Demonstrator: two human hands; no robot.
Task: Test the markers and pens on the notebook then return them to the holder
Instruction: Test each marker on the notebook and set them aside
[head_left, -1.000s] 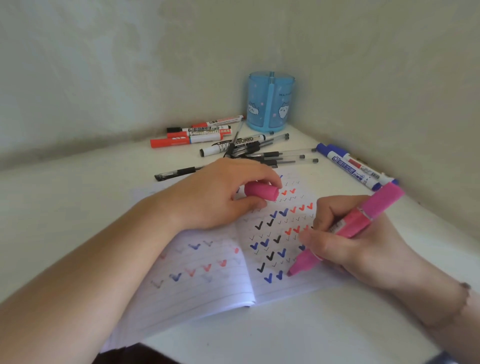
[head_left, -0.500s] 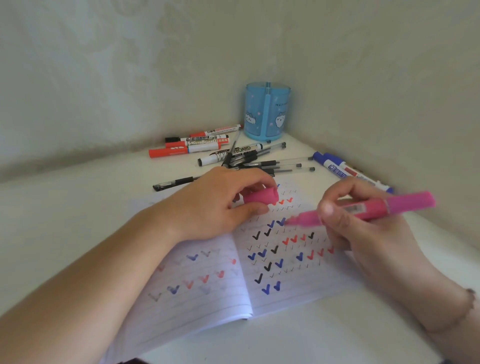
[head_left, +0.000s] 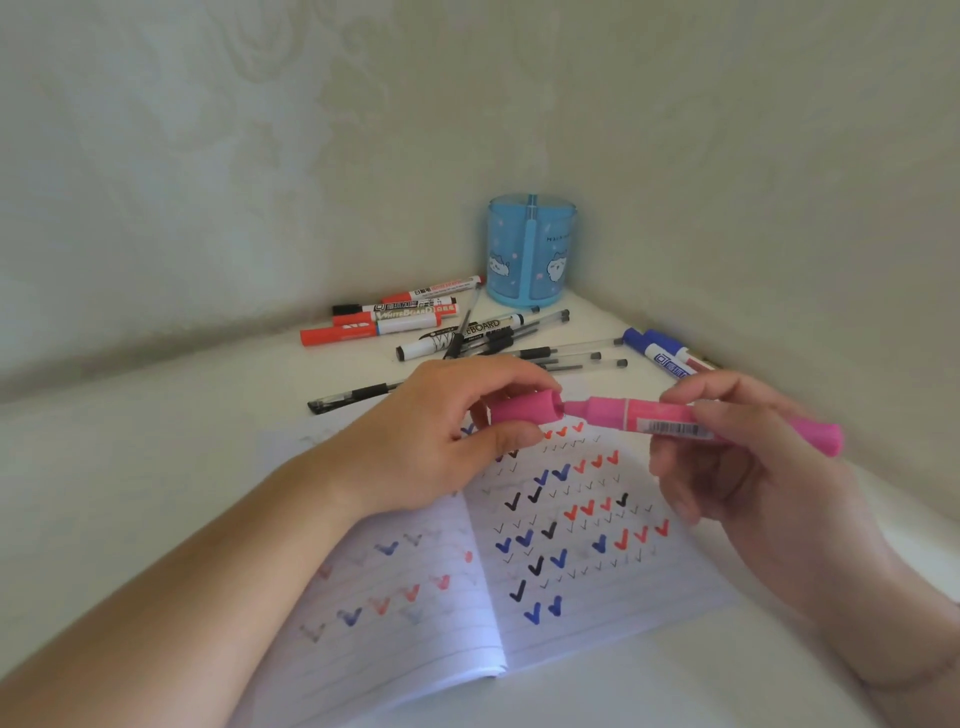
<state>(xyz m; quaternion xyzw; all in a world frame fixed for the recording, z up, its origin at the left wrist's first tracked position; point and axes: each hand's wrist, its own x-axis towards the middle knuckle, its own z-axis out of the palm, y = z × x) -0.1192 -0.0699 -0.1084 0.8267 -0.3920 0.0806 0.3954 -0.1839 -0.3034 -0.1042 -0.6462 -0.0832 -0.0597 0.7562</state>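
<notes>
My right hand (head_left: 737, 467) grips a pink marker (head_left: 670, 418) held level above the open notebook (head_left: 519, 561). My left hand (head_left: 441, 436) pinches the marker's pink cap (head_left: 524, 410), and the marker's tip sits at the cap's mouth. The notebook's lined pages carry rows of black, blue and red check marks. The blue holder (head_left: 530, 249) stands in the far corner of the table.
Red whiteboard markers (head_left: 379, 322), a black one (head_left: 457, 338) and several thin black pens (head_left: 550, 353) lie scattered between the notebook and the holder. Blue markers (head_left: 662, 353) lie by the right wall. Walls close off the back and right.
My right hand lifted the pink marker off the page and turned it level. Its tip moved left to the cap, which my left hand raised from the notebook.
</notes>
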